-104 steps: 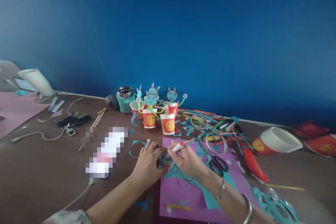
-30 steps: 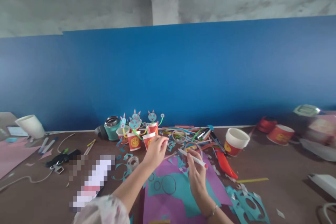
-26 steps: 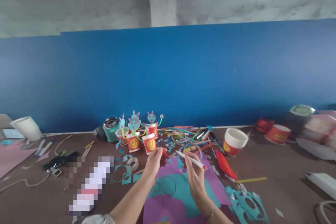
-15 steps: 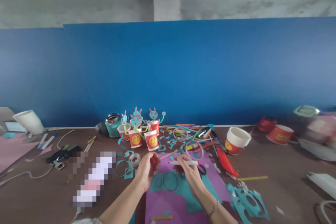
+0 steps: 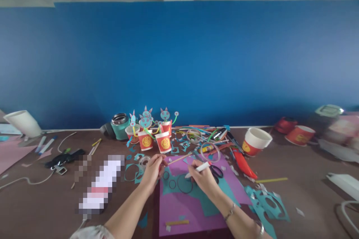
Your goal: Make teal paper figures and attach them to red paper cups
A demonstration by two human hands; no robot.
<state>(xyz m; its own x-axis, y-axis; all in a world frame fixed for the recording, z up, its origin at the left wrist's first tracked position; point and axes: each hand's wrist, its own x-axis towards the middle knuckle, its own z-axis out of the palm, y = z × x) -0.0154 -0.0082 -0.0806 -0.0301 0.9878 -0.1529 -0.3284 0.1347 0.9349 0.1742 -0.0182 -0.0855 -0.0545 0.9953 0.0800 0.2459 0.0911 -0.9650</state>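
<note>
My right hand [image 5: 202, 174] holds a white marker with a red end [image 5: 198, 169], its tip angled down to the left over teal paper [image 5: 215, 207]. Drawn circles, one large and several small, show on that paper, which lies on a purple sheet [image 5: 175, 209]. At the purple sheet's upper left edge, my left hand [image 5: 153, 170] is closed around something small and red, mostly hidden by the fingers. Black scissor handles [image 5: 217, 172] stick out just right of my right hand.
Red and white cups [image 5: 164, 142] with teal paper faces stand behind my hands. Straws, rings and scraps spread to their right, near a red pouch [image 5: 243, 162] and stacked cups [image 5: 255, 142]. A roll of tape [image 5: 144, 161] is beside my left hand.
The view has tipped downward. My right hand has turned the marker from nearly level to tip-down. My left hand has shifted slightly left, and another small circle is now visible.
</note>
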